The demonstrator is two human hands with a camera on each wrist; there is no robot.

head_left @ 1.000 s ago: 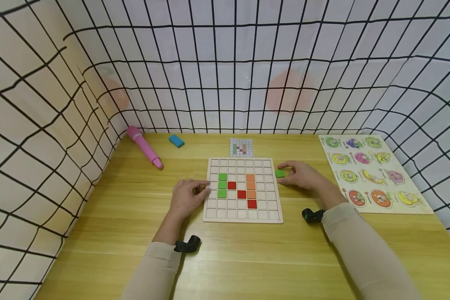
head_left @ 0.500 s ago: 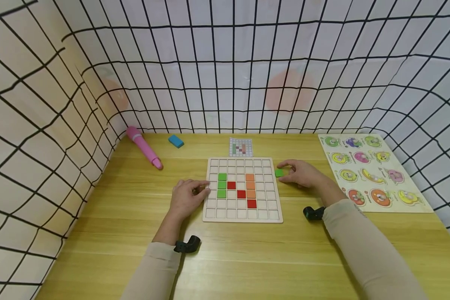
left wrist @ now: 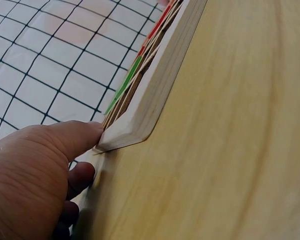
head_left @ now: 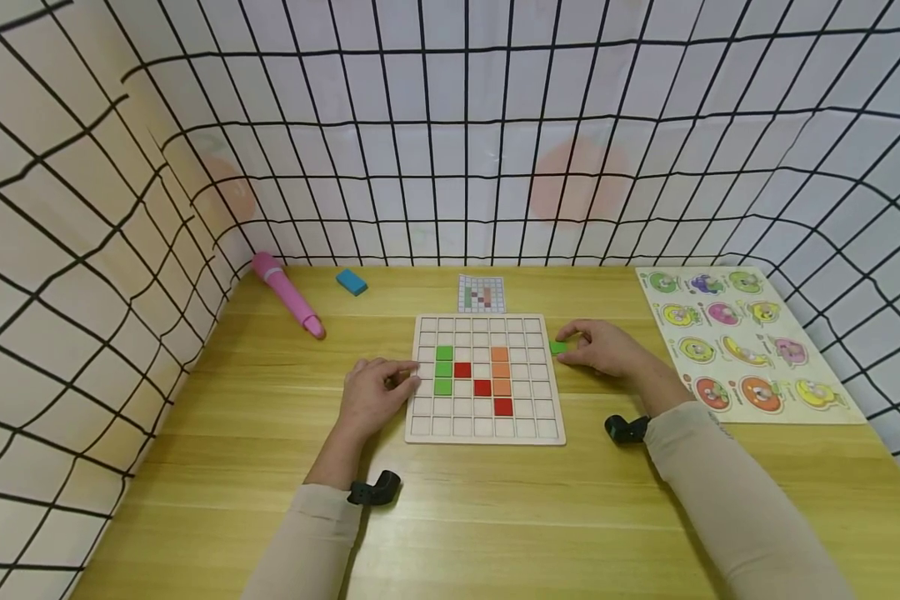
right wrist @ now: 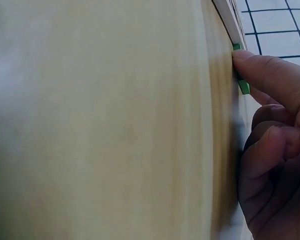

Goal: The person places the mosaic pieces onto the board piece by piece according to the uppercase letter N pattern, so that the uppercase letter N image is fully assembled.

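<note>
In the head view, a square wooden grid board [head_left: 450, 427] lies mid-table, bearing three green tiles [head_left: 444, 370] in a column, three orange tiles [head_left: 500, 370] in another and three red tiles [head_left: 482, 388] on a diagonal. My left hand [head_left: 371, 396] rests at the board's left edge, thumb and index fingertips touching it. In the left wrist view, its thumb [left wrist: 84, 135] presses near the board's corner. Just off the board's right edge, my right hand [head_left: 603, 348] pinches a loose green tile [head_left: 557, 347] between thumb and finger. The right wrist view shows that tile edge-on, partly covered by the thumb.
Behind the board lies a small printed pattern card [head_left: 482, 294]. A blue block [head_left: 352, 282] and a pink microphone-shaped toy [head_left: 291, 296] are at the back left. To the right, a fruit-picture board [head_left: 746, 346] lies near my right forearm. Grid-patterned cloth walls [head_left: 450, 150] enclose the table.
The green tile in my right hand tilts slightly between the fingertips, staying beside the board's right edge. My left hand and the tiles on the board keep their places.
</note>
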